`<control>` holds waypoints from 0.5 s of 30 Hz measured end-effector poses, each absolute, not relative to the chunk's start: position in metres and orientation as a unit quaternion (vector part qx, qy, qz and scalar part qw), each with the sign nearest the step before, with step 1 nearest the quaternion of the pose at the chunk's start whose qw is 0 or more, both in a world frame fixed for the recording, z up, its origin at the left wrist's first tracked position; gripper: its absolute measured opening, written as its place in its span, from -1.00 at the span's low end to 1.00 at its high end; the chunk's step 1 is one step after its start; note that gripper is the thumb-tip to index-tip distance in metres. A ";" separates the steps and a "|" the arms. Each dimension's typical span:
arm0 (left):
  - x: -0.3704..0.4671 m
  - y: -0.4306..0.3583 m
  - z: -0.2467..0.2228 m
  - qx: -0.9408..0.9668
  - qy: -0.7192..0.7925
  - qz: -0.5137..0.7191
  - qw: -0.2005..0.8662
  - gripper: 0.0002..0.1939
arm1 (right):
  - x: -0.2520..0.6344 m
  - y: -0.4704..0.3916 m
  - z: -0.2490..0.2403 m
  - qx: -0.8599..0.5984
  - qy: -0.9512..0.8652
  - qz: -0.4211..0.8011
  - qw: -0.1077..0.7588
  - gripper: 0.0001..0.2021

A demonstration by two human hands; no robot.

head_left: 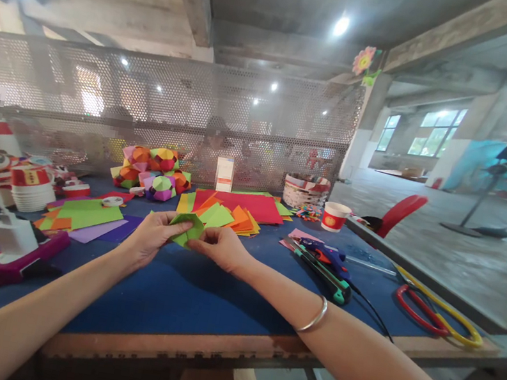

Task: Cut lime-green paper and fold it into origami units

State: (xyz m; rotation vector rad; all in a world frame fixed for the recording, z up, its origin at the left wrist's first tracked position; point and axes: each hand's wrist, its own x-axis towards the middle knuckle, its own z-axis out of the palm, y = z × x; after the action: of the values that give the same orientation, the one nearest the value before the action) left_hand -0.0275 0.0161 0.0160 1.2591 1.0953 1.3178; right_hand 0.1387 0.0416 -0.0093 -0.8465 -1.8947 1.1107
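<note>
Over the blue table, both my hands grip one small piece of folded green paper [189, 230]. My left hand [157, 233] pinches its left side, thumb on top. At the lower right edge, the fingertips of my right hand [221, 246] are closed on the same piece. Just behind the hands lies a fanned pile of orange and green paper squares [239, 219], with a red sheet [255, 207] beneath and behind it. Several multicoloured folded-paper balls [160, 187] are stacked farther back to the left.
On the right lie a green-and-black cutter [318, 271], a blue glue gun [327, 254] with a cord, and red-and-yellow scissors [437, 315]. A paper cup [335, 217] and woven basket [305, 192] stand behind. At left are a purple power strip [23, 258] and stacked cups [33, 189].
</note>
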 end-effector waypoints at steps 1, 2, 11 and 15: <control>-0.028 0.017 0.015 0.517 0.452 0.542 0.485 -0.62 | 0.139 0.041 -0.009 -0.333 -0.745 0.432 0.384 -0.65; -0.029 0.017 0.015 0.514 0.454 0.543 0.485 -0.62 | 0.138 0.041 -0.009 -0.334 -0.748 0.428 0.381 -0.65; -0.027 0.017 0.016 0.504 0.430 0.552 0.506 -0.59 | 0.139 0.039 -0.005 -0.360 -0.764 0.387 0.371 -0.64; -0.031 0.021 0.016 0.476 0.438 0.571 0.505 -0.63 | 0.139 0.043 -0.010 -0.342 -0.788 0.324 0.397 -0.73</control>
State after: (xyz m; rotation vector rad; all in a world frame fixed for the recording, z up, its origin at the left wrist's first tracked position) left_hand -0.0309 0.0208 0.0164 1.1489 1.0566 1.3787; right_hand 0.1392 0.0430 -0.0099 -0.8655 -1.9962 0.8198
